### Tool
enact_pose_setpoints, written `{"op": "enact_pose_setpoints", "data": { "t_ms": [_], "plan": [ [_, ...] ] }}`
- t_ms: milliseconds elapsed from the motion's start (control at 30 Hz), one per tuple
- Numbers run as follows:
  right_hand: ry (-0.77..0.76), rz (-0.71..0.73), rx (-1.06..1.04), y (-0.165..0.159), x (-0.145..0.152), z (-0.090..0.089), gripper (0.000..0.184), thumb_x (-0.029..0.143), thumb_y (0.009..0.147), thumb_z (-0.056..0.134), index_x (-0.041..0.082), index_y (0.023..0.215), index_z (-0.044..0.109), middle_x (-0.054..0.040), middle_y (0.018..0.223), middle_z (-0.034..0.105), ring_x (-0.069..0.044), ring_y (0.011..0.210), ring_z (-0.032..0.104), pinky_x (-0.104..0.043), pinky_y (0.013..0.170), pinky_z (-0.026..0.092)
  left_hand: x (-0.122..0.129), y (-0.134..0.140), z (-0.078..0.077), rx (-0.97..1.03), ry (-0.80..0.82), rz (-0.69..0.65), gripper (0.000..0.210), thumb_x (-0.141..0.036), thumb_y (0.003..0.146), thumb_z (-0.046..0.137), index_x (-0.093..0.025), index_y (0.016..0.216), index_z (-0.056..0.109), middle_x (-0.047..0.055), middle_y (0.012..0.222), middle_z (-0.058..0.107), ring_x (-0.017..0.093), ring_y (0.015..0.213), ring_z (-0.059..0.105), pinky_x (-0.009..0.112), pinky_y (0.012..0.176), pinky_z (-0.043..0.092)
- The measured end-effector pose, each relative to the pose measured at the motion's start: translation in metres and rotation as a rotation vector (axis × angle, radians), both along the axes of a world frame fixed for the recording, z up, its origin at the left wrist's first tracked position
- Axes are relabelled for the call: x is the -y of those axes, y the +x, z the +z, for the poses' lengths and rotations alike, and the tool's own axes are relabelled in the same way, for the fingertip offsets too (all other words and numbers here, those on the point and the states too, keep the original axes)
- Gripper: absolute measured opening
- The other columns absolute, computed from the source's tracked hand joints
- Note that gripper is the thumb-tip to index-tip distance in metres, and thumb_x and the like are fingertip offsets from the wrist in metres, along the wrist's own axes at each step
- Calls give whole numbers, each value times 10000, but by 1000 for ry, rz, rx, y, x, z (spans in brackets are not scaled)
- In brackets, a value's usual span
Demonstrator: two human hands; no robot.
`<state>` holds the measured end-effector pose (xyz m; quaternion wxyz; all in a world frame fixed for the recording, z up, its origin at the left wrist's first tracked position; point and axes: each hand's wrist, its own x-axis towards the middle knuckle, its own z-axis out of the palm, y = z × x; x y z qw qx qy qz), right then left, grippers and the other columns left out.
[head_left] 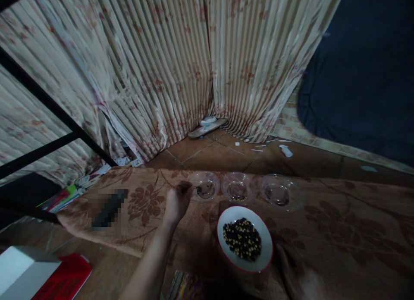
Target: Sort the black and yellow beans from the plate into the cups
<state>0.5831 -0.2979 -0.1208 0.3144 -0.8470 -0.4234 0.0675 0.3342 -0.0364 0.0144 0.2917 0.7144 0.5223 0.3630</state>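
Observation:
Pinched fingers of my left hand (178, 200) are at the left edge of the left clear plastic bowl (207, 172). A thin dark bit shows at the fingertips, too small to name. Dark pieces lie in that bowl. The middle clear bowl (237, 175) has a few yellow pieces at its bottom. To its right is a third clear bowl (296, 192), its contents hard to make out. Nearer to me, a white bowl with a red rim (223, 218) holds mixed black and yellow bean-like pieces. My right hand (297, 270), smeared and dark, is beside its right side.
A brown flowered cloth (336, 231) covers the low table. A pixelated dark object (108, 209) lies on its left part. A white box (26, 270) and a red item (69, 274) are lower left. Behind are striped curtains (181, 67), a skateboard (207, 128) and floor litter (286, 151).

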Motion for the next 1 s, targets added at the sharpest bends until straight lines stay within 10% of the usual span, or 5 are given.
{"op": "enact_pose_setpoints", "data": {
  "t_ms": [467, 1000],
  "plan": [
    [9, -1, -52, -8, -5, 20, 466, 538, 919, 355, 231, 996, 698, -68, 1036, 731, -239, 889, 710, -306, 708, 545, 87, 47, -10, 50, -265, -388, 196, -318, 842, 569, -177, 913, 685, 16, 762, 712, 139, 634, 642, 206, 571, 476],
    [26, 22, -69, -9, -5, 22, 437, 502, 938, 359, 220, 991, 687, -80, 1072, 714, -231, 923, 694, -313, 768, 525, 94, 65, -22, -138, -127, -421, 172, -238, 873, 521, -204, 834, 685, 7, 804, 733, 129, 708, 675, 176, 624, 474]
  ]
}}
